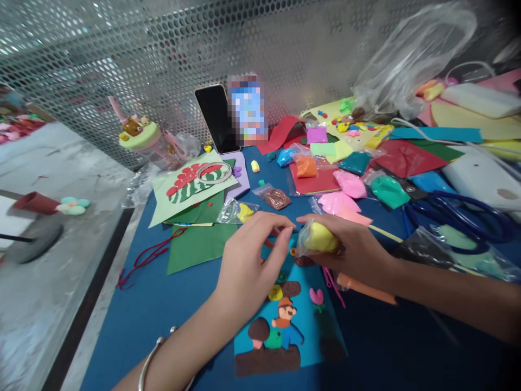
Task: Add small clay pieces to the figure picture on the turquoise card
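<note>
My right hand (354, 247) is closed round a clear bag of yellow clay (321, 238), above the top edge of a blue card. To its left, my left hand (256, 255) is curled, thumb and fingertips close together near the bag's open end; anything between them is too small to make out. Below both hands lies the blue card (311, 342), with a capped clay figure (286, 320), brown ground strips, a yellow piece (275, 293) and a pink tulip (316, 296). My left hand and forearm cover part of the card's left side.
Bagged clays in pink (350, 183), teal (389, 190) and brown (277, 197) lie beyond my hands. A watermelon picture (163, 209), a tumbler (142, 136) and two phones stand or lie at the back left. Blue cable (480, 239) coils at the right.
</note>
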The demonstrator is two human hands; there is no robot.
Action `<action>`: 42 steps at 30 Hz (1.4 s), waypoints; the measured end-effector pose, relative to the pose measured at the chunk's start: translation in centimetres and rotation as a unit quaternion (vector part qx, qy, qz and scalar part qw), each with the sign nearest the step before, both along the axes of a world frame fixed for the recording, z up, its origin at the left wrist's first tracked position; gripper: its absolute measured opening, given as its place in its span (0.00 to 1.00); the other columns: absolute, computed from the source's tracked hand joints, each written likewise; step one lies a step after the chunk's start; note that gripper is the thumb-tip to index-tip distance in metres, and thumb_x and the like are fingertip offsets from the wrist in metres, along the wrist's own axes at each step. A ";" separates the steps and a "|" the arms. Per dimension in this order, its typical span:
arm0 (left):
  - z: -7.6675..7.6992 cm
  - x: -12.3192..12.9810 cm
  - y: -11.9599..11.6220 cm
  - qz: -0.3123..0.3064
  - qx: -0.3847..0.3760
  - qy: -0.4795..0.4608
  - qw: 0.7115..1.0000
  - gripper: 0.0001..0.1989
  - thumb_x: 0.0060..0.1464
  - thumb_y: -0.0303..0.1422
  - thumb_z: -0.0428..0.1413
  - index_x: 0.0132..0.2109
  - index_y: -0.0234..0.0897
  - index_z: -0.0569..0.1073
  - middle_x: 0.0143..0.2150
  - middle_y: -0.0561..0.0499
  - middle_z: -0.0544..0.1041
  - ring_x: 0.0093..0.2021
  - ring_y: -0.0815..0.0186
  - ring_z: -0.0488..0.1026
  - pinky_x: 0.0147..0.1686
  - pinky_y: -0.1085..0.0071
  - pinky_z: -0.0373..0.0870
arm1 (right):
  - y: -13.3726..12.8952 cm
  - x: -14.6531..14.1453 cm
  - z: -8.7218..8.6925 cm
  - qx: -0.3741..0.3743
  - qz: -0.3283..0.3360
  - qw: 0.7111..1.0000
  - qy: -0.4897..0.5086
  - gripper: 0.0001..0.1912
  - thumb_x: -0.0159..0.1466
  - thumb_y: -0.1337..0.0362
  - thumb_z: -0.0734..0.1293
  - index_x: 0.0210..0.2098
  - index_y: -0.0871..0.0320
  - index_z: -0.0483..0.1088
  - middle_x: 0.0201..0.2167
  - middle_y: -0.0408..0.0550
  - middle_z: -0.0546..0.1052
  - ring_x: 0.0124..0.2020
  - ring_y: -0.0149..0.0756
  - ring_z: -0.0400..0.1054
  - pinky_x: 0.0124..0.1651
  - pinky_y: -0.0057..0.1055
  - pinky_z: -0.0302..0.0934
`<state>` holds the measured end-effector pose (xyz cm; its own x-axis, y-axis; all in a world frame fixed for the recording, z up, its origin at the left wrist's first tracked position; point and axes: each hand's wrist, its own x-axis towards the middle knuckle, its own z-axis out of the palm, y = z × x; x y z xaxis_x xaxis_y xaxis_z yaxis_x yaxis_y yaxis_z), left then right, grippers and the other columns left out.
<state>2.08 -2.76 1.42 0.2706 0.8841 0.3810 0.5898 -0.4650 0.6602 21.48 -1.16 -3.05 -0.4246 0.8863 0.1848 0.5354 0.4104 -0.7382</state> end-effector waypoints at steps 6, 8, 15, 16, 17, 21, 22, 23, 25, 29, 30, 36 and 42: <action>0.0 -0.3 0.0 0.004 -0.014 0.016 1.000 0.08 0.62 0.31 0.49 0.33 0.37 0.67 0.28 0.56 0.70 0.27 0.73 0.68 0.28 0.77 0.64 | 0.1 0.0 -0.2 -0.037 -0.015 0.999 0.034 0.23 0.56 0.62 0.69 0.51 0.52 0.70 0.41 0.47 0.78 0.38 0.45 0.74 0.39 0.38 0.69; 0.0 -0.3 0.0 0.009 -0.007 0.018 1.000 0.10 0.62 0.33 0.50 0.30 0.37 0.65 0.25 0.57 0.68 0.25 0.74 0.66 0.26 0.78 0.63 | 0.1 0.0 -0.3 -0.044 -0.016 0.998 0.042 0.23 0.55 0.62 0.70 0.51 0.52 0.69 0.42 0.47 0.78 0.38 0.45 0.74 0.39 0.39 0.69; -0.2 -0.2 0.2 0.002 0.031 -0.008 0.999 0.02 0.56 0.30 0.57 0.34 0.37 0.72 0.29 0.55 0.76 0.27 0.73 0.71 0.30 0.77 0.67 | 0.2 0.2 -0.7 -0.013 -0.015 0.999 0.027 0.24 0.57 0.62 0.70 0.52 0.54 0.67 0.44 0.49 0.77 0.41 0.43 0.73 0.42 0.36 0.68; -0.3 -0.3 0.2 -0.001 0.039 -0.011 0.999 0.01 0.56 0.29 0.57 0.35 0.38 0.73 0.30 0.55 0.77 0.28 0.72 0.72 0.31 0.76 0.68 | 0.3 0.2 -0.7 -0.005 -0.017 1.000 0.023 0.24 0.57 0.61 0.70 0.52 0.55 0.67 0.44 0.49 0.77 0.41 0.42 0.72 0.42 0.35 0.67; -0.3 -0.3 0.3 -0.003 0.046 -0.009 0.999 0.01 0.56 0.29 0.57 0.35 0.38 0.74 0.31 0.55 0.78 0.29 0.72 0.72 0.32 0.75 0.68 | 0.3 0.2 -0.8 0.002 -0.018 1.000 0.020 0.24 0.57 0.61 0.70 0.52 0.55 0.67 0.44 0.49 0.77 0.41 0.41 0.72 0.42 0.35 0.67; -0.4 -0.5 0.5 -0.010 0.052 0.032 0.998 0.08 0.59 0.32 0.54 0.31 0.37 0.73 0.26 0.54 0.76 0.27 0.70 0.71 0.28 0.74 0.66 | 0.4 0.2 -1.0 0.022 -0.015 0.999 0.020 0.23 0.58 0.58 0.69 0.52 0.56 0.66 0.45 0.49 0.77 0.43 0.41 0.72 0.44 0.34 0.66; -0.4 -0.5 0.5 -0.014 0.053 0.047 0.997 0.11 0.60 0.33 0.53 0.30 0.37 0.71 0.24 0.54 0.74 0.26 0.70 0.70 0.27 0.74 0.65 | 0.5 0.2 -1.0 0.029 -0.014 0.999 0.020 0.23 0.59 0.58 0.69 0.52 0.56 0.66 0.46 0.50 0.76 0.44 0.41 0.72 0.46 0.34 0.66; -0.3 -0.6 0.5 -0.018 0.055 0.061 0.996 0.12 0.61 0.33 0.52 0.29 0.37 0.70 0.23 0.54 0.73 0.25 0.71 0.69 0.26 0.74 0.64 | 0.5 0.2 -0.9 0.036 -0.014 0.999 0.018 0.23 0.59 0.58 0.68 0.53 0.56 0.66 0.47 0.50 0.76 0.45 0.41 0.71 0.47 0.35 0.65; -0.2 -0.5 0.5 -0.024 0.059 0.084 0.994 0.13 0.62 0.34 0.51 0.28 0.36 0.68 0.23 0.55 0.71 0.25 0.71 0.68 0.26 0.75 0.63 | 0.7 0.2 -0.5 0.051 -0.009 0.999 -0.001 0.24 0.60 0.58 0.67 0.55 0.55 0.64 0.49 0.50 0.75 0.49 0.42 0.70 0.50 0.36 0.64; 0.0 -0.5 0.2 -0.018 0.048 0.082 0.995 0.07 0.58 0.32 0.55 0.32 0.37 0.69 0.28 0.53 0.73 0.29 0.70 0.70 0.29 0.74 0.66 | 1.6 1.0 1.0 0.093 -0.022 0.994 -0.056 0.28 0.60 0.57 0.66 0.58 0.55 0.59 0.54 0.52 0.71 0.54 0.44 0.67 0.52 0.38 0.63; 0.1 -0.5 0.1 -0.017 0.042 0.071 0.996 0.05 0.57 0.31 0.56 0.32 0.37 0.70 0.29 0.53 0.75 0.30 0.69 0.71 0.30 0.74 0.67 | 1.9 1.5 1.2 0.105 -0.033 0.992 -0.066 0.29 0.60 0.58 0.66 0.58 0.56 0.58 0.54 0.53 0.70 0.54 0.45 0.67 0.52 0.38 0.63; 0.1 -0.7 -0.7 -0.041 0.036 -0.011 0.998 0.02 0.53 0.27 0.60 0.33 0.38 0.75 0.30 0.53 0.79 0.32 0.69 0.75 0.34 0.72 0.72 | 3.3 3.9 0.8 0.131 -0.030 0.976 -0.170 0.32 0.58 0.57 0.67 0.59 0.59 0.59 0.55 0.59 0.68 0.57 0.54 0.61 0.55 0.49 0.58; 1.0 0.1 -1.5 -0.093 0.111 0.007 0.989 0.02 0.53 0.29 0.62 0.32 0.38 0.75 0.28 0.54 0.79 0.30 0.70 0.74 0.34 0.73 0.72 | 0.8 2.4 2.6 0.163 0.016 0.985 -0.057 0.20 0.60 0.57 0.67 0.50 0.54 0.68 0.50 0.54 0.72 0.55 0.50 0.62 0.58 0.50 0.53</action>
<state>2.19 -4.27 2.45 0.4277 0.7131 0.5555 0.4876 -0.6995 0.5226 23.92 -0.39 -0.41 -0.4852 0.7737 0.4073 0.5905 0.6335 -0.5000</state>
